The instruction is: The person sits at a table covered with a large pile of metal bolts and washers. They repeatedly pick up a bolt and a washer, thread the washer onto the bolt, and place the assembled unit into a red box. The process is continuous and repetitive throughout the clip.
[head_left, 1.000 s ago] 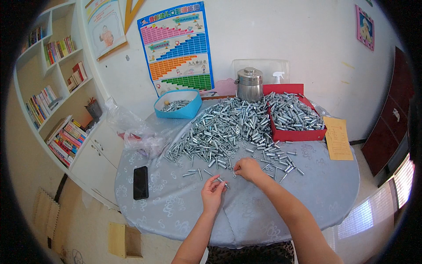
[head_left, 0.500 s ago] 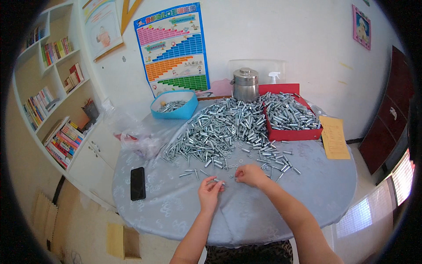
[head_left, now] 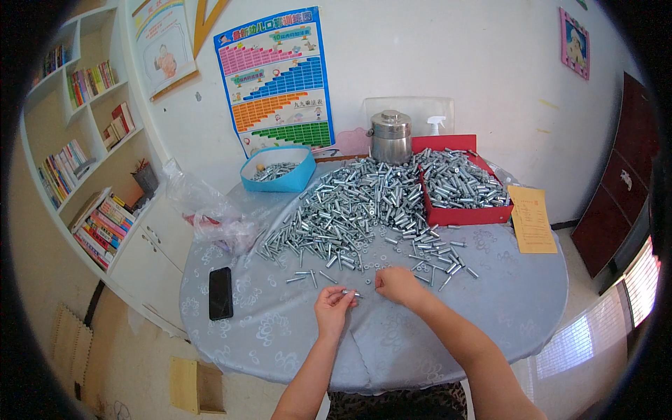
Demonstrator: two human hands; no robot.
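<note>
My left hand (head_left: 332,308) pinches a silver sleeve anchor bolt (head_left: 353,293) between thumb and fingers, its thin end pointing right. Just right of it, my right hand (head_left: 397,285) is closed, its fingertips turned down toward the cloth; whatever they hold is hidden. Small metal rings (head_left: 383,258) lie scattered beyond the right hand. Past them spreads a large heap of silver anchor bolts (head_left: 336,217). A few loose bolts (head_left: 313,278) rest on the cloth just beyond the left hand.
A red box (head_left: 470,215) full of bolts stands at the back right, a steel pot (head_left: 391,138) behind the heap. A blue bin (head_left: 280,180) with metal parts sits back left. A black phone (head_left: 220,294), clear plastic bags (head_left: 224,227) and a yellow paper (head_left: 533,220) lie on the table.
My left hand has shifted slightly down, and the bolt in it now points more level to the right. My right hand has turned a little, hiding its fingertips more.
</note>
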